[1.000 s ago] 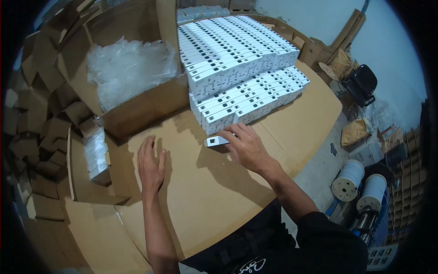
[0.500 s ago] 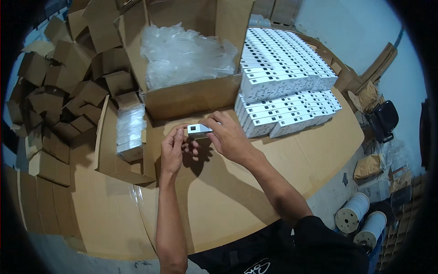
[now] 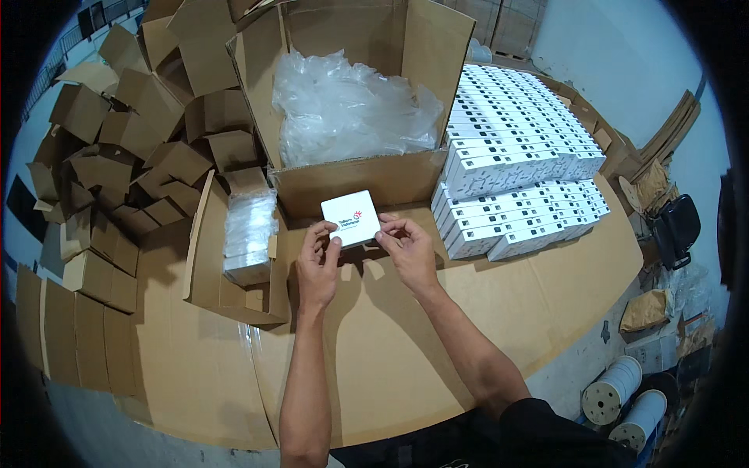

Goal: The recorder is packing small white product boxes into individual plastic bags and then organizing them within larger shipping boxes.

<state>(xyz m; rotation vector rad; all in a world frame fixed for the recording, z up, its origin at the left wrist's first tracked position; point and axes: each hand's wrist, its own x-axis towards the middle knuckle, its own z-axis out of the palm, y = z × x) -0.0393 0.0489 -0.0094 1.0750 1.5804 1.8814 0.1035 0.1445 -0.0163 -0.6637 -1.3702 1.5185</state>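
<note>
A small square white plastic box [image 3: 347, 214] with rounded corners and a red and dark print is held up over the table, its broad face toward me. My left hand [image 3: 318, 269] pinches its lower left corner between thumb and fingers. On the right edge, my right hand [image 3: 407, 251] grips the same box with thumb and forefinger. To the left, an open narrow cardboard box [image 3: 204, 269] holds a row of items in clear plastic wrap [image 3: 250, 226]. Behind my hands stands a large open carton [image 3: 359, 181] with crumpled clear plastic bags [image 3: 351, 109] in it.
Stacked white boxes [image 3: 507, 168] stand in tight rows at the right of the cardboard-covered table [image 3: 499, 312]. Open brown cartons [image 3: 168, 175] pile up at the far left. Cable spools [image 3: 612, 390] and a black chair [image 3: 672, 230] are on the floor at right.
The white plastic box has turned from edge-on to showing its printed broad face. My right hand has shifted from over its top to its right edge. The whole view has moved slightly.
</note>
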